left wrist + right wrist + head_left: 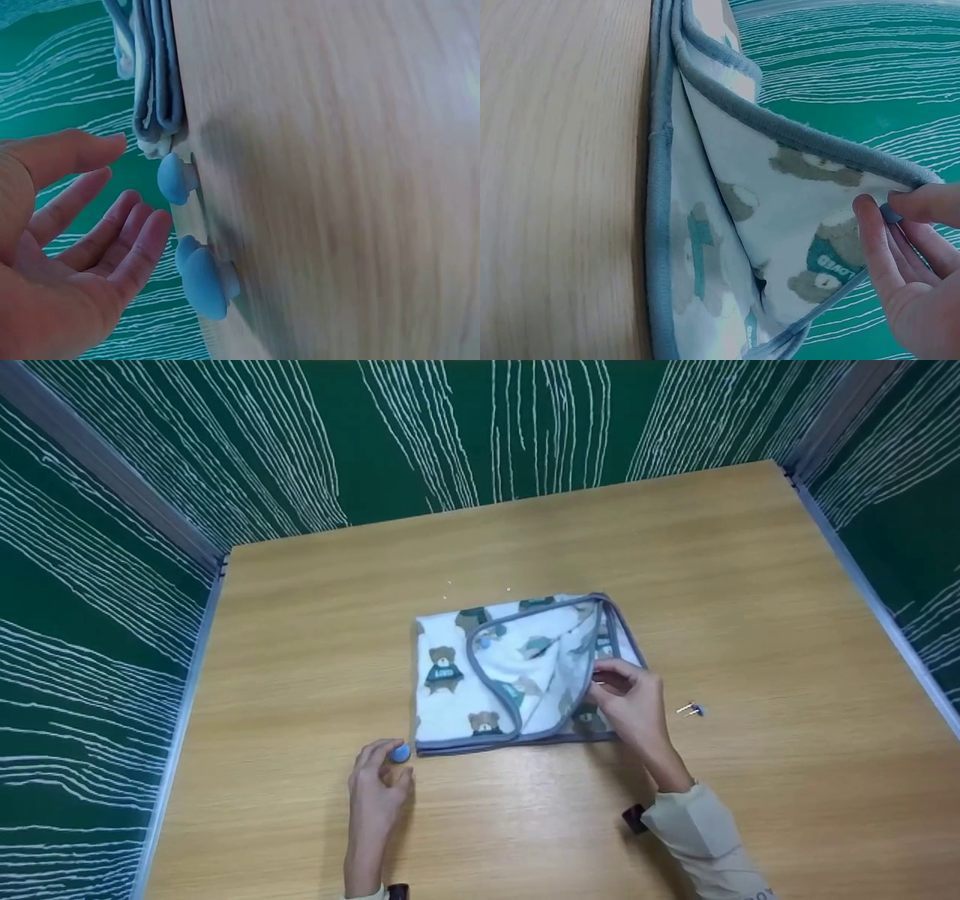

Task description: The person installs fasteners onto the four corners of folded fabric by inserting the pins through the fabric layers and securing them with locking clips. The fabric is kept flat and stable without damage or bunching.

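A folded white blanket (450, 712) printed with teddy bears and edged in grey-blue lies on the table. Its upper layer (780, 225) is raised at one side. At that raised side, my right hand (634, 705) pinches a small blue-headed pin (890, 213) between thumb and finger; how the cloth meets the fingers is partly hidden. My left hand (375, 787) has loosely spread fingers and holds nothing. Beside its fingertips, near the blanket's front left corner, stands a blue mushroom-shaped cap (174, 178), with two more blue caps (204, 285) close by, hidden in the head view.
Blue-headed pins with metal prongs (691, 709) lie right of the blanket. Tiny white specks (448, 589) dot the wooden table (300, 660) behind it. Green walls with white lines (405, 435) enclose the table's back and sides.
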Motion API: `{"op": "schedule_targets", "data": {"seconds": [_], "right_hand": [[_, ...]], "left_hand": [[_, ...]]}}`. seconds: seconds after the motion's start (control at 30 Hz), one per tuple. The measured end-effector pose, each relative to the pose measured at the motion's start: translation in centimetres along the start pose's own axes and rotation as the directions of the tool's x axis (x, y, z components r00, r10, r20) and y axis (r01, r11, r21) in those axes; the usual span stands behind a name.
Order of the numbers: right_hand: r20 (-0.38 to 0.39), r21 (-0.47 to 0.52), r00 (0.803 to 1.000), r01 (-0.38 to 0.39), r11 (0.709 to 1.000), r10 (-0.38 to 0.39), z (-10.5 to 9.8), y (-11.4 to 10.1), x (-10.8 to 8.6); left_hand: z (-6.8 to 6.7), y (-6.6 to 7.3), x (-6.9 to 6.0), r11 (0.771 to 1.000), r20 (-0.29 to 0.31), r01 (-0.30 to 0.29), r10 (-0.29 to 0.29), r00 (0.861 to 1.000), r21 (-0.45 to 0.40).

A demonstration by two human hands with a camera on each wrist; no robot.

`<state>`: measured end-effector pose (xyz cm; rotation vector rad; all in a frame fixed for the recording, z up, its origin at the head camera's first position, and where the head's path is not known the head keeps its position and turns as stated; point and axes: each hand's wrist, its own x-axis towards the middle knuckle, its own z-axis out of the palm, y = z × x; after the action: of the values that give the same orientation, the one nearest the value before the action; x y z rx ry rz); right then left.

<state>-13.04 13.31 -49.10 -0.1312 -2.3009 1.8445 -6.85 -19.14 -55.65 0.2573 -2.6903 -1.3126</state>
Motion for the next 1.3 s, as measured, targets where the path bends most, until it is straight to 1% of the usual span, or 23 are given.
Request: {"op": "schedule_targets", "data": {"seconds": [0.07, 0.13, 0.17, 0.23, 0.33, 0.43, 0.6, 0.73, 0.83, 0.93, 0.97, 1.03, 1.17, 1.2, 1.27, 1.3], "right_hand": [[-0.012, 0.024, 0.999, 0.033, 0.999, -0.033, 0.0, -0.5, -0.1], [-0.021, 0.048, 0.998, 0.053, 0.997, -0.052, 0.1, -0.4, -0.1], [-0.025, 0.058, 0.998, 0.058, 0.997, -0.057, 0.1, -0.3, -0.1], [-0.030, 0.047, 0.999, 0.045, 0.998, -0.044, 0.1, 0.3, 0.1], [-0.031, 0.037, 0.999, 0.019, 0.999, -0.018, 0.1, 1.5, 0.5], [-0.024, 0.040, 1.000, 0.016, 0.999, -0.015, 0.1, 2.5, 0.7], [-0.025, 0.037, 0.999, 0.028, 0.999, -0.027, 0.1, 2.9, 0.7], [-0.024, 0.034, 0.999, 0.027, 0.999, -0.026, 0.1, 2.9, 0.7], [-0.024, 0.036, 0.999, 0.023, 0.999, -0.022, 0.1, 3.1, 0.8], [-0.029, 0.040, 0.999, 0.029, 0.999, -0.028, 0.1, 3.1, 0.8], [-0.032, 0.055, 0.999, 0.039, 0.998, -0.037, 0.2, 3.2, 0.8], [-0.031, 0.076, 0.999, 0.041, 0.996, -0.039, 0.2, 2.4, 0.5], [-0.036, 0.106, 0.998, 0.053, 0.993, -0.049, 0.2, 2.4, 0.5], [-0.036, 0.101, 0.998, 0.048, 0.994, -0.045, 0.2, 2.5, 0.5], [-0.041, 0.099, 0.998, 0.052, 0.994, -0.048, 0.2, 3.3, 0.7], [-0.040, 0.097, 0.998, 0.046, 0.994, -0.043, 0.2, 3.3, 0.7]], "left_hand": [[0.1, -0.1, 0.1, 1.000, 0.010, -0.017, 0.017, 1.000, 0.020], [0.2, -0.2, 0.3, 0.999, 0.018, -0.033, 0.032, 0.999, 0.043], [0.2, -0.2, 0.3, 0.998, 0.022, -0.040, 0.038, 0.999, 0.052], [0.2, -0.3, 0.5, 0.997, 0.030, -0.037, 0.035, 0.999, 0.067], [0.3, -0.3, 0.7, 0.996, 0.035, -0.020, 0.017, 0.999, 0.086], [0.4, -0.3, 0.8, 0.995, 0.034, -0.004, 0.001, 0.999, 0.100], [0.6, -0.1, 1.0, 0.991, 0.043, 0.022, -0.028, 0.999, 0.134], [0.8, 0.1, 1.2, 0.984, 0.049, 0.064, -0.073, 0.996, 0.166], [0.9, 0.2, 1.3, 0.981, 0.049, 0.075, -0.085, 0.995, 0.177], [1.0, 0.2, 1.3, 0.982, 0.045, 0.069, -0.078, 0.996, 0.175], [1.1, 0.2, 1.3, 0.983, 0.042, 0.061, -0.069, 0.997, 0.173], [1.2, 0.1, 1.4, 0.984, 0.036, 0.037, -0.044, 0.998, 0.175], [1.3, 0.0, 1.6, 0.983, 0.037, 0.010, -0.017, 0.999, 0.186], [1.3, 0.0, 1.7, 0.982, 0.037, 0.009, -0.016, 0.999, 0.187], [1.4, -0.1, 1.8, 0.983, 0.038, 0.017, -0.024, 0.999, 0.182], [1.3, -0.1, 1.9, 0.984, 0.036, 0.019, -0.026, 0.999, 0.178]]}}
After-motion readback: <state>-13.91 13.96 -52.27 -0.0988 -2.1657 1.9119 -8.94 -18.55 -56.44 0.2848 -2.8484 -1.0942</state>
